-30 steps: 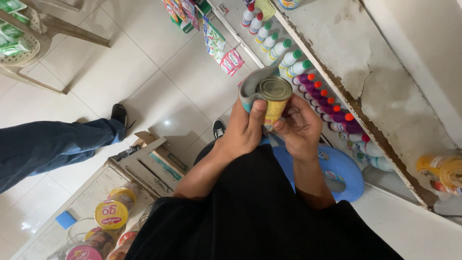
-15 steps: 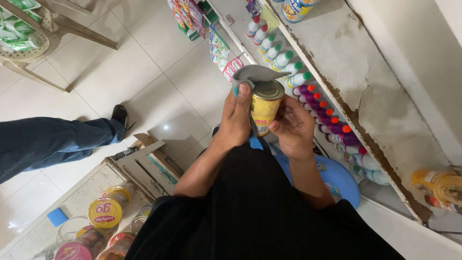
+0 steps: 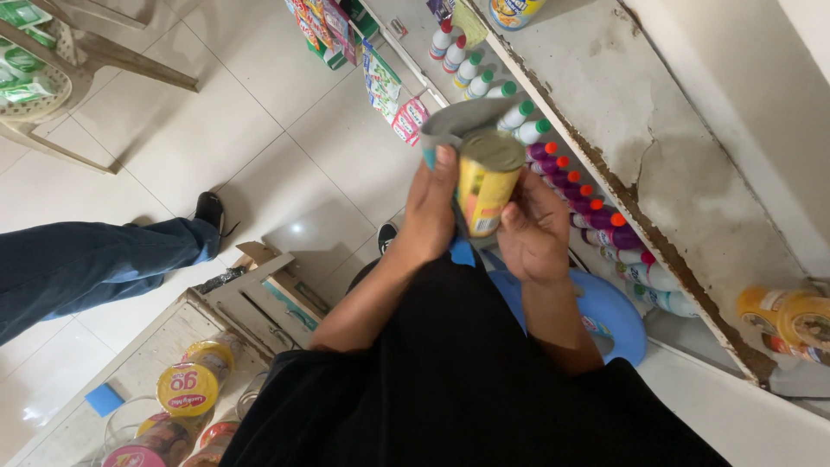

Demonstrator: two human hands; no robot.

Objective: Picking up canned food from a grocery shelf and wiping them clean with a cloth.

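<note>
Yellow-labelled can (image 3: 486,183) gripped by both hands beside shelf (image 3: 640,112) bottles (image 3: 596,216).

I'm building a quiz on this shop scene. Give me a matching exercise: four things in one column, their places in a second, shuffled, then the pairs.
Things:
1. yellow can
2. grey cloth
3. blue stool
4. orange bottle

Places:
A. on the worn white shelf at lower right
B. between the left hand and right hand
C. low down, under the right forearm
D. draped behind the can's top, pinned by the left thumb

Pairs: 1-B, 2-D, 3-C, 4-A
</note>
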